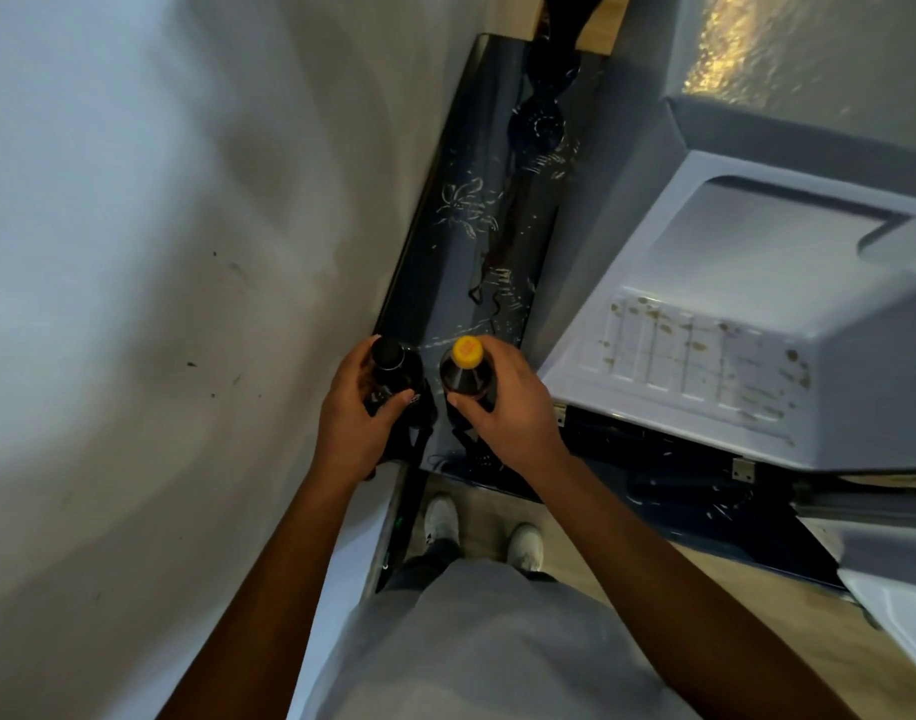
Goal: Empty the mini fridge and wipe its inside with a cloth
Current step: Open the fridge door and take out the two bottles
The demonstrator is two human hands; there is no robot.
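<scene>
The left hand (354, 407) grips a dark bottle with a black cap (393, 371), fingers curled round its shoulder, and the right hand (502, 402) wraps a dark bottle with a yellow cap (468, 368) the same way; both stand side by side, just apart, over the near end of the glossy dark table (466, 252) beside the open mini fridge (705, 324), whose white inner panel shows brown stains. The bottles look full, so they are probably weighty, rigid and perhaps slick with cold. Holding at the shoulder below the cap, as now, seems safest on that smooth top.
</scene>
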